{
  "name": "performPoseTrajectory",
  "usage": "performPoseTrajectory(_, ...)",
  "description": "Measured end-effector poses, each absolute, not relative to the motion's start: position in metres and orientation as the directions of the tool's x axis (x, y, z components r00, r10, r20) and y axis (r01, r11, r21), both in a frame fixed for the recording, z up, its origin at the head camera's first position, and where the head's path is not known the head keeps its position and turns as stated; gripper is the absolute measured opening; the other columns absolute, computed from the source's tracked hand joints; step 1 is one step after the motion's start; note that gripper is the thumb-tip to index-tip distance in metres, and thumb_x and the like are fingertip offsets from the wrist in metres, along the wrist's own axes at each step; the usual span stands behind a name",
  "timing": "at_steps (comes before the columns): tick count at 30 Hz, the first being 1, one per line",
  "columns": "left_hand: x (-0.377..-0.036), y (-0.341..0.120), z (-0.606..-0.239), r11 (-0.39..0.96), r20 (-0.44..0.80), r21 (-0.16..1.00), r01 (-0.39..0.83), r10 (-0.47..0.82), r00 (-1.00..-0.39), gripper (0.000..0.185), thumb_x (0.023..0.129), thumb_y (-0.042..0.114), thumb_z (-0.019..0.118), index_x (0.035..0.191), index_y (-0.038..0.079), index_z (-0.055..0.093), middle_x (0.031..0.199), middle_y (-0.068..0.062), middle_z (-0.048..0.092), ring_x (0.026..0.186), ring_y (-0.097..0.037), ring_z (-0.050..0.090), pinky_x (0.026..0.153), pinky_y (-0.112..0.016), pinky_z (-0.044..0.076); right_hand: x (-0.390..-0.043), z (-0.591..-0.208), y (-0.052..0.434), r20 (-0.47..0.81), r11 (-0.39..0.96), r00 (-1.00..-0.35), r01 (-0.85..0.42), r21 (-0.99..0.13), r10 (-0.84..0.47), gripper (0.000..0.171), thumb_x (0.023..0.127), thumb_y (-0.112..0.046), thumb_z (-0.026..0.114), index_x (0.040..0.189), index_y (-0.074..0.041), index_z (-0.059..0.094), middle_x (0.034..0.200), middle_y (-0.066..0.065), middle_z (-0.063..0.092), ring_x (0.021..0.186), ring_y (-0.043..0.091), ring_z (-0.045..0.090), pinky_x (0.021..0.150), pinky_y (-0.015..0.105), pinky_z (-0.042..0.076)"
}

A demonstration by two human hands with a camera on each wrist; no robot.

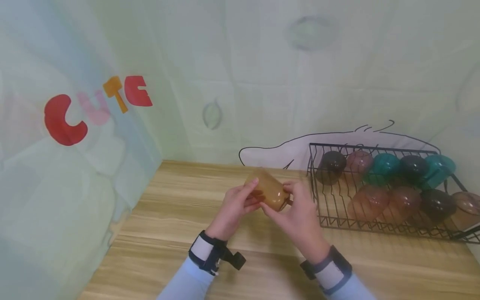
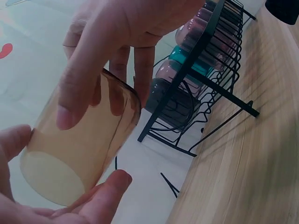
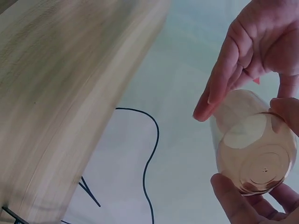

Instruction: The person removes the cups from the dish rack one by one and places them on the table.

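An amber translucent cup (image 1: 268,189) is held on its side above the middle of the counter (image 1: 168,216), clear of the wood, its base turned toward the right hand and its mouth toward the left. The left hand (image 1: 234,206) grips it from about nine o'clock, fingers curled over the upper wall and the thumb under it; in the left wrist view the cup (image 2: 79,149) lies between a finger across its side and the thumb below. The right hand (image 1: 298,212) grips the base end from about three o'clock; in the right wrist view the cup (image 3: 254,156) shows its ringed bottom, pinched by fingertips above and below. Both hands are closed round the cup, and neither touches the counter.

At three o'clock from the cup, near the right hand, stands a black wire rack (image 1: 315,187) holding two rows of upturned cups: dark, pink, teal and amber. Its left edge is the nearest obstacle. The counter lies bare toward nine o'clock, running to the pale sheet wall with the red and orange letters (image 1: 97,106), and bare toward six o'clock under the wrists. At twelve o'clock the counter's far edge meets the back wall just beyond the cup.
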State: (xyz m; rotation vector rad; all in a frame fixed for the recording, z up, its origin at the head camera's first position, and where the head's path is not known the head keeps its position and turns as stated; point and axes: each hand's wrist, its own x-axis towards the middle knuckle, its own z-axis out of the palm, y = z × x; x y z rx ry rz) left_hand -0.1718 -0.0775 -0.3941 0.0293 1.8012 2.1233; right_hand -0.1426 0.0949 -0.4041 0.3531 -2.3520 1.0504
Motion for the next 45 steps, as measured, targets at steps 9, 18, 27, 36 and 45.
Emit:
performPoseTrajectory(9, -0.172, -0.080, -0.397, -0.158, -0.176, 0.966, -0.205, 0.176, -0.968, 0.071, 0.079, 0.050, 0.069, 0.127, 0.002, 0.047, 0.122, -0.016, 0.058, 0.105, -0.024, 0.063, 0.087, -0.034, 0.054, -0.145, -0.409, 0.094, 0.558, 0.695, -0.827, -0.441, -0.567, -0.069, 0.063, 0.064, -0.037, 0.084, 0.110, -0.009, 0.051, 0.108, 0.000, 0.058, 0.098, 0.011, 0.059, 0.078, 0.025, 0.056)
performPoseTrajectory(18, -0.183, -0.092, -0.397, -0.095, -0.090, 0.991, -0.090, -0.001, -0.996, 0.075, 0.071, 0.042, 0.079, 0.128, 0.007, 0.044, 0.117, -0.011, 0.059, 0.106, -0.023, 0.062, 0.085, -0.033, 0.055, -0.147, -0.403, 0.098, 0.522, 0.760, -0.840, -0.435, -0.483, -0.149, 0.049, 0.075, -0.038, 0.076, 0.114, -0.012, 0.060, 0.112, 0.005, 0.064, 0.100, 0.021, 0.062, 0.083, 0.039, 0.055)
performPoseTrajectory(27, -0.211, -0.131, -0.406, 0.147, 0.095, 0.987, 0.063, -0.216, -0.972, 0.077, 0.066, 0.047, 0.081, 0.125, 0.010, 0.047, 0.112, -0.005, 0.058, 0.101, -0.020, 0.060, 0.081, -0.031, 0.055, -0.148, -0.399, 0.110, 0.521, 0.822, -0.839, -0.404, -0.400, -0.159, 0.039, 0.079, -0.040, 0.071, 0.110, -0.016, 0.064, 0.113, 0.003, 0.066, 0.104, 0.021, 0.062, 0.086, 0.041, 0.053)
performPoseTrajectory(36, -0.233, -0.176, -0.429, 0.260, 0.190, 0.961, 0.093, -0.377, -0.906, 0.082, 0.066, 0.044, 0.082, 0.131, 0.011, 0.044, 0.116, -0.005, 0.054, 0.104, -0.020, 0.056, 0.087, -0.034, 0.051, -0.142, -0.403, 0.115, 0.441, 0.825, -0.880, -0.377, -0.421, -0.178, 0.043, 0.079, -0.040, 0.071, 0.113, -0.014, 0.064, 0.123, 0.010, 0.061, 0.113, 0.027, 0.056, 0.095, 0.046, 0.049)
performPoseTrajectory(45, -0.250, -0.208, -0.450, 0.281, 0.173, 0.959, 0.044, -0.454, -0.874, 0.080, 0.070, 0.033, 0.082, 0.134, 0.008, 0.040, 0.127, -0.012, 0.050, 0.115, -0.025, 0.051, 0.096, -0.038, 0.046, -0.141, -0.409, 0.114, 0.352, 0.839, -0.914, -0.346, -0.420, -0.200, 0.045, 0.081, -0.039, 0.070, 0.117, -0.013, 0.062, 0.129, 0.012, 0.057, 0.119, 0.030, 0.052, 0.097, 0.050, 0.046)
